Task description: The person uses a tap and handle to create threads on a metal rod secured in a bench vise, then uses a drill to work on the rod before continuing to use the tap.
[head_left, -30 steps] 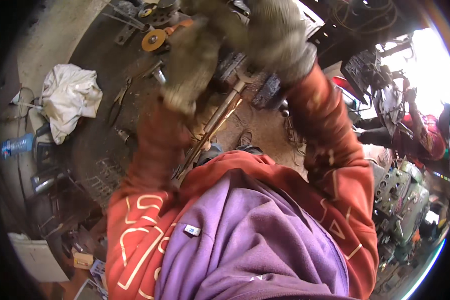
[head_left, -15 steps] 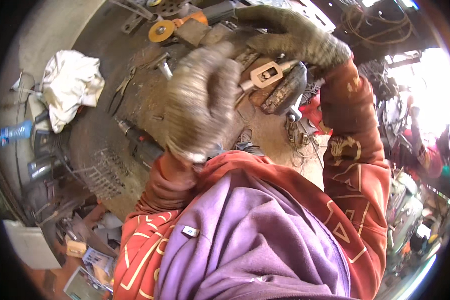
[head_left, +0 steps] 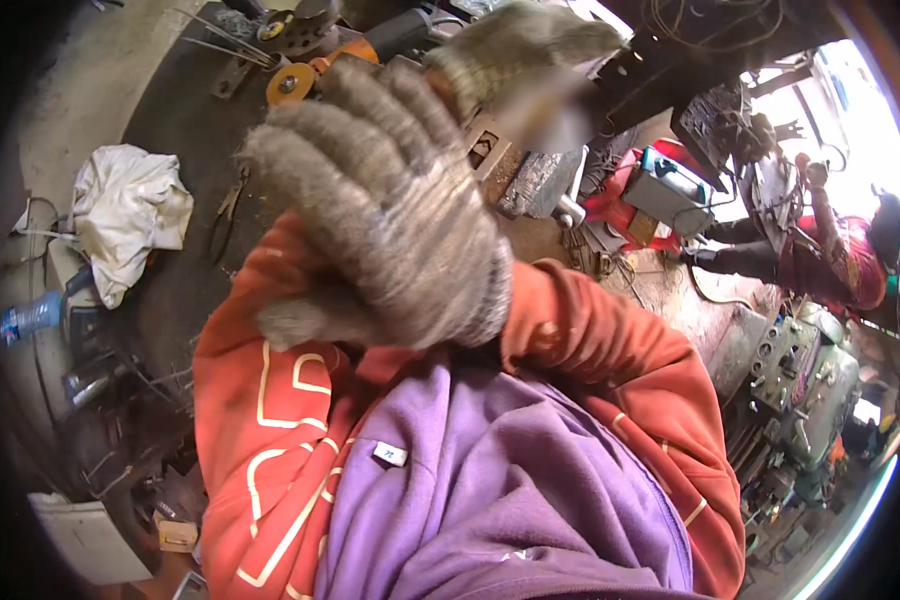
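Both my arms are crossed in front of my chest, in orange-red sleeves. My right hand (head_left: 400, 210), in a worn grey knit work glove, lies back up over my left forearm (head_left: 270, 280), fingers spread and thumb apart. Beyond it my left hand (head_left: 520, 50), gloved the same way, reaches over the far bench with its fingers stretched out. No tool shows in either hand. Near the left hand sit a pale slotted piece (head_left: 485, 147) and a worn metal block (head_left: 538, 185). The right hand hides the left wrist and part of the bench.
An angle grinder (head_left: 360, 48) with a yellow disc (head_left: 290, 85) lies on the dark bench (head_left: 170, 110). Pliers (head_left: 228, 212), a white cloth (head_left: 130, 215) and a water bottle (head_left: 30, 316) are on the left. At right are a boxy machine (head_left: 670, 188) and another person (head_left: 840, 245).
My right hand has come in from the far right and down across my left forearm. My left hand has swung up and away, passing behind it. The arms are now crossed.
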Demonstrator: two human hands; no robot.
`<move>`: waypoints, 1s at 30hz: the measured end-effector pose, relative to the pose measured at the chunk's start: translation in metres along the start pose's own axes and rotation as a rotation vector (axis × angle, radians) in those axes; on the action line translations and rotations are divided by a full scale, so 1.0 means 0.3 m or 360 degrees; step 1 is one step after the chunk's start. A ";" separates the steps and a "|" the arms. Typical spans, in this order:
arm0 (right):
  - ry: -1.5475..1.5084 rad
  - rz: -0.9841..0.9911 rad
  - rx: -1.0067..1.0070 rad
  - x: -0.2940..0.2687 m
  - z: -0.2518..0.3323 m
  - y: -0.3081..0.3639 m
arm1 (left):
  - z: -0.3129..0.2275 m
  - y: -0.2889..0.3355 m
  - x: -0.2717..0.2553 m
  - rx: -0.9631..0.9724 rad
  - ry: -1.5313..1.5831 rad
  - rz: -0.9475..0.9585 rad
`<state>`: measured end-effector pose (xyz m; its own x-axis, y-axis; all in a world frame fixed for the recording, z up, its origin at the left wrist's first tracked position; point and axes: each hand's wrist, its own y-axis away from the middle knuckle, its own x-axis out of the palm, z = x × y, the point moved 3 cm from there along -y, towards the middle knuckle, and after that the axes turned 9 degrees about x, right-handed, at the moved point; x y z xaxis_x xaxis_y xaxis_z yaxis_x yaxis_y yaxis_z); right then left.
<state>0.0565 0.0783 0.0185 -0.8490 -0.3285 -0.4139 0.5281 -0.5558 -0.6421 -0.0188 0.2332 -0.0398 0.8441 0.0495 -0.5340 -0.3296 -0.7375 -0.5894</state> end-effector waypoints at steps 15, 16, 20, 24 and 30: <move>0.0174 0.1540 0.0254 -0.183 -0.498 -0.313 | -0.541 0.424 -0.040 -0.0470 -0.0896 -0.0837; -0.0019 0.1454 0.0520 -0.206 -0.461 -0.277 | -0.518 0.439 -0.036 -0.0512 -0.0706 -0.0939; -0.0273 0.1198 0.0897 -0.318 -0.398 -0.153 | -0.398 0.401 -0.146 -0.0724 -0.0008 -0.1179; 0.0036 0.0350 0.0282 -0.334 -0.229 0.019 | -0.103 0.309 -0.195 -0.0296 -0.0623 -0.0419; 0.0361 0.0336 -0.0050 -0.002 0.006 0.031 | -0.028 -0.033 -0.038 0.0504 -0.0596 0.0178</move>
<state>0.0619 0.0719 0.0138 -0.6963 -0.2532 -0.6716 0.6957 -0.4683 -0.5447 -0.0216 0.2341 -0.0228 0.6057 0.2632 -0.7509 -0.5704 -0.5144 -0.6404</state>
